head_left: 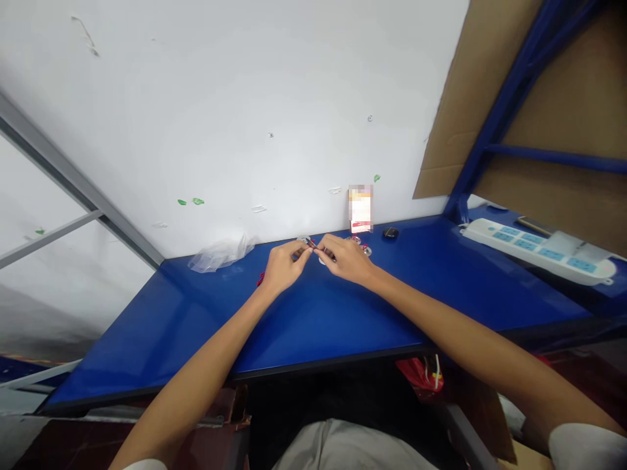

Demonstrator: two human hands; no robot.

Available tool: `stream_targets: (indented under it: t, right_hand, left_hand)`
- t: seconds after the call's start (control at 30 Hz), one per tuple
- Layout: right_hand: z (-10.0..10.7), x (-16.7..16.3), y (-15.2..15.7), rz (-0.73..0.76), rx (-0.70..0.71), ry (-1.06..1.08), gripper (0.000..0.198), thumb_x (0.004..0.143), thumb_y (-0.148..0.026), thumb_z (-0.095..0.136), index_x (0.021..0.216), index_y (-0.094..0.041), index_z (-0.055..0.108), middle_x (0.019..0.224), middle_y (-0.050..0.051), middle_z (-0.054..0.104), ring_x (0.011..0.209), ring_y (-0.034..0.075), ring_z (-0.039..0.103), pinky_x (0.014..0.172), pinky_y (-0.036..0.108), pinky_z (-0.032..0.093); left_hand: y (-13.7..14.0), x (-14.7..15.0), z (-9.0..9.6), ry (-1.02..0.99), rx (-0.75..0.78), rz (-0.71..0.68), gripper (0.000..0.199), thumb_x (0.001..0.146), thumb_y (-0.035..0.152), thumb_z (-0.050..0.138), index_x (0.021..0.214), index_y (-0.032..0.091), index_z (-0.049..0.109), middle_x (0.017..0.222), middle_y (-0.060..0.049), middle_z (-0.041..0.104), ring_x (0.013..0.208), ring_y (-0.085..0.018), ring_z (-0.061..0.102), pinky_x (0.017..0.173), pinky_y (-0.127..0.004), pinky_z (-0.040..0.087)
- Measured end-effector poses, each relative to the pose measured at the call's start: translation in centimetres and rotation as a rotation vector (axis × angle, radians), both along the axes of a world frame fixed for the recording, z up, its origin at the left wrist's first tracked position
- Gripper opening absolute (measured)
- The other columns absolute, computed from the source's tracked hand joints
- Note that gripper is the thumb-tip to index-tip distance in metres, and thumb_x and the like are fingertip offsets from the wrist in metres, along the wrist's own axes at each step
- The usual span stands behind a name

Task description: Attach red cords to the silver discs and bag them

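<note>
Above the back of the blue table (289,329), my left hand (285,266) and my right hand (345,258) meet fingertip to fingertip. Both are closed in a pinch on a small dark piece (312,245), mostly covered by the fingers and too small to name. Just behind the fingers lies a clear or silvery round piece (302,239). Red bits (260,279) peek out beside my left wrist. Past my right hand, small red and silvery pieces (366,249) lie on the table, partly hidden.
A crumpled clear plastic bag (223,253) lies at the back left. Against the wall leans a blurred card or box (361,209), with a black oval object (390,233) beside it. On the right sits a white power strip (536,251) near a blue frame (499,111).
</note>
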State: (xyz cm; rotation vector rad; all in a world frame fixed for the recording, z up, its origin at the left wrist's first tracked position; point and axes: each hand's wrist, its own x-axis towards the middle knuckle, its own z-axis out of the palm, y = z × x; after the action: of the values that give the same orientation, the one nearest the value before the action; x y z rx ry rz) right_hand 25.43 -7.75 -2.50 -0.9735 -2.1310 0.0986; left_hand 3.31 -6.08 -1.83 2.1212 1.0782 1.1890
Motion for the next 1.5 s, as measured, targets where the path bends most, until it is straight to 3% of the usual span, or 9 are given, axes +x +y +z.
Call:
stream_targets:
  t: [0.27, 0.43, 0.7, 0.83, 0.97, 1.1, 1.23, 1.37, 1.5]
  right_hand:
    - [0.8, -0.1, 0.3, -0.112, -0.076, 0.151, 0.020, 0.105, -0.036, 0.058, 0.091, -0.023, 0.066, 0.089, 0.006, 0.075, 0.076, 0.021, 0.067, 0.072, 0.032, 0.048]
    - [1.9, 3.9, 2.9, -0.188, -0.328, 0.132, 0.029, 0.101, -0.047, 0.063, 0.089, -0.021, 0.070, 0.074, 0.004, 0.077, 0.064, 0.020, 0.068, 0.062, 0.029, 0.045]
    - [0.9, 8.7, 6.2, -0.158, -0.693, 0.150, 0.021, 0.092, -0.034, 0.063, 0.079, -0.018, 0.069, 0.055, 0.000, 0.065, 0.050, 0.017, 0.057, 0.054, 0.027, 0.042]
    - [0.8, 7.8, 5.7, -0.300, -0.528, -0.059, 0.021, 0.093, -0.031, 0.062, 0.083, -0.017, 0.074, 0.077, 0.008, 0.077, 0.069, 0.021, 0.068, 0.061, 0.028, 0.043]
    - [1.2, 7.3, 4.9, -0.493, -0.320, -0.176, 0.033, 0.098, -0.044, 0.064, 0.115, -0.018, 0.077, 0.100, 0.013, 0.082, 0.085, 0.027, 0.072, 0.067, 0.030, 0.042]
    - [1.4, 7.3, 4.7, -0.472, -0.284, -0.138, 0.030, 0.102, -0.039, 0.058, 0.116, -0.020, 0.077, 0.093, 0.009, 0.081, 0.080, 0.025, 0.070, 0.065, 0.029, 0.039]
    - [0.8, 7.2, 5.0, -0.411, -0.256, -0.146, 0.022, 0.100, -0.032, 0.060, 0.103, -0.020, 0.079, 0.089, 0.007, 0.080, 0.077, 0.022, 0.067, 0.065, 0.028, 0.037]
    - [0.0, 5.9, 4.8, -0.390, -0.153, -0.053, 0.022, 0.100, -0.031, 0.059, 0.098, -0.020, 0.078, 0.076, 0.003, 0.074, 0.070, 0.019, 0.064, 0.063, 0.028, 0.035]
    - [-0.2, 3.2, 3.2, -0.329, -0.052, 0.088, 0.020, 0.100, -0.029, 0.058, 0.099, -0.021, 0.077, 0.066, -0.001, 0.067, 0.064, 0.017, 0.061, 0.063, 0.028, 0.036]
  left_hand:
    - [0.5, -0.5, 0.4, 0.125, -0.232, -0.196, 0.023, 0.089, 0.034, 0.064, 0.072, 0.019, 0.068, 0.063, 0.000, 0.062, 0.058, -0.015, 0.056, 0.060, -0.027, 0.039]
    - [1.8, -2.9, 1.3, 0.483, 0.028, 0.013, 0.039, 0.095, 0.043, 0.065, 0.063, 0.020, 0.064, 0.061, -0.002, 0.060, 0.057, -0.016, 0.048, 0.061, -0.032, 0.027]
    - [4.8, -6.9, 2.0, 0.569, 0.058, 0.272, 0.035, 0.094, 0.036, 0.060, 0.064, 0.020, 0.067, 0.060, -0.004, 0.058, 0.057, -0.018, 0.046, 0.065, -0.033, 0.024]
    - [5.0, -7.2, 1.9, 0.582, 0.042, 0.295, 0.034, 0.094, 0.038, 0.061, 0.067, 0.020, 0.070, 0.062, -0.005, 0.061, 0.059, -0.019, 0.047, 0.065, -0.033, 0.025]
    - [5.1, -7.7, 2.1, 0.586, 0.004, 0.307, 0.032, 0.093, 0.039, 0.063, 0.067, 0.020, 0.071, 0.063, -0.006, 0.063, 0.059, -0.020, 0.049, 0.065, -0.034, 0.027]
    - [5.3, -9.0, 2.7, 0.681, -0.143, 0.124, 0.030, 0.088, 0.044, 0.069, 0.069, 0.021, 0.073, 0.065, -0.006, 0.068, 0.060, -0.020, 0.056, 0.064, -0.032, 0.033]
    - [5.2, -9.8, 3.0, 0.780, -0.338, -0.085, 0.030, 0.078, 0.048, 0.078, 0.093, 0.022, 0.078, 0.080, -0.005, 0.077, 0.067, -0.021, 0.066, 0.063, -0.029, 0.040]
    - [5.2, -9.8, 3.1, 0.881, -0.409, -0.038, 0.038, 0.075, 0.043, 0.079, 0.106, 0.022, 0.075, 0.093, -0.004, 0.080, 0.079, -0.023, 0.072, 0.068, -0.029, 0.046]
    - [5.6, -9.8, 2.7, 0.921, -0.392, -0.022, 0.022, 0.072, 0.031, 0.079, 0.092, 0.022, 0.075, 0.085, -0.003, 0.079, 0.080, -0.023, 0.073, 0.070, -0.030, 0.048]
